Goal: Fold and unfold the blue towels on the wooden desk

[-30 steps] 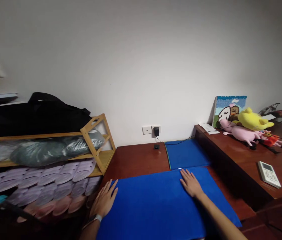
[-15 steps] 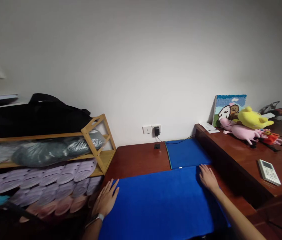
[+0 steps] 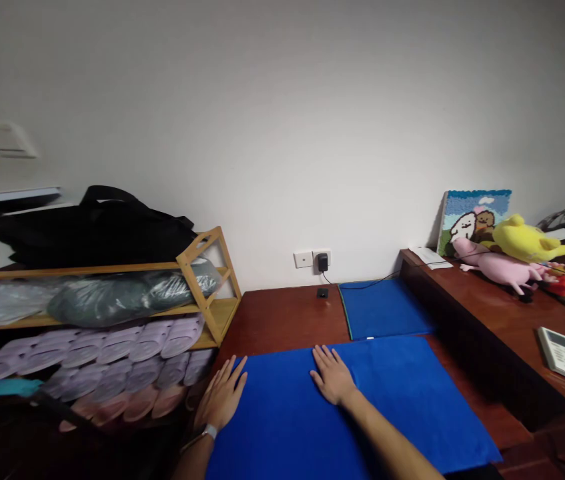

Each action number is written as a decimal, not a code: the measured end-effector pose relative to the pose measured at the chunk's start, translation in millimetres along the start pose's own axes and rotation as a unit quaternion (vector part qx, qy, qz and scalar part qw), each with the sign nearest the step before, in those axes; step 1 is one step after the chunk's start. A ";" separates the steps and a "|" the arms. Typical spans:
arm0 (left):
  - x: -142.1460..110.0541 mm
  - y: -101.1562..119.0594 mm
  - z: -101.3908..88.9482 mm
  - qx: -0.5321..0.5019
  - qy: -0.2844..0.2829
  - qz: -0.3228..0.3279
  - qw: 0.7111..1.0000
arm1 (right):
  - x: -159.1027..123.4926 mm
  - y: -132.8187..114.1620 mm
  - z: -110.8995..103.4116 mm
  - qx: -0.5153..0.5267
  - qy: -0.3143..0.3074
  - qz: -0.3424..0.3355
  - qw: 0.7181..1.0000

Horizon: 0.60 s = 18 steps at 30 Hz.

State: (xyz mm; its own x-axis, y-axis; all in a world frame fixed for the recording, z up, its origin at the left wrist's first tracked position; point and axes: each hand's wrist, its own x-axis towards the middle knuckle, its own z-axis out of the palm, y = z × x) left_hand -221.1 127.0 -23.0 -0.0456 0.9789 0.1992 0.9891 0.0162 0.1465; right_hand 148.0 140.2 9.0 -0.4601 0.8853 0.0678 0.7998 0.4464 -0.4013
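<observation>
the fingers (image 3: 331, 355) of the right hand (image 3: 335, 381) are spread open, palm down on the large blue cloth (image 3: 277, 427) near its far edge. the left hand (image 3: 222, 395), fingers extended and ungripping, rests at the cloth's left edge. the cloth lies flat on the red-brown table (image 3: 287, 320), with a broad span of it right of the right hand. a smaller blue cloth (image 3: 387, 310) sits just past the far edge. a narrow table strip runs along the right edge, then a raised ledge (image 3: 507, 323); leftward, a wooden rack (image 3: 223, 315) stands near the left hand.
</observation>
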 end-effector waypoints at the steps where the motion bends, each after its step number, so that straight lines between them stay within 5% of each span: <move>1: 0.4 -0.3 0.4 0.000 0.000 0.001 1.000 | -9.4 14.5 -5.5 -0.007 0.003 0.007 1.000; 12: 5.6 -6.8 5.7 0.012 -0.005 0.000 1.000 | -123.4 225.5 -92.9 -0.047 0.070 0.235 0.968; 15: 5.9 -6.6 4.6 0.016 -0.009 0.001 1.000 | -138.0 254.4 -103.8 -0.029 0.098 0.271 0.957; 18: 5.5 -4.3 2.9 0.015 -0.013 -0.003 1.000 | -141.7 257.4 -110.1 -0.019 0.106 0.289 0.951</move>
State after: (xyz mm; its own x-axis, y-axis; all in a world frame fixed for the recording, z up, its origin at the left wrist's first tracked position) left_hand -225.2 132.9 -25.3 -0.0481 0.9837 0.1731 0.9926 0.0277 0.1180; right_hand 461.5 144.0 -3.4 0.1462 0.9888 0.0300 0.9109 -0.1227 -0.3940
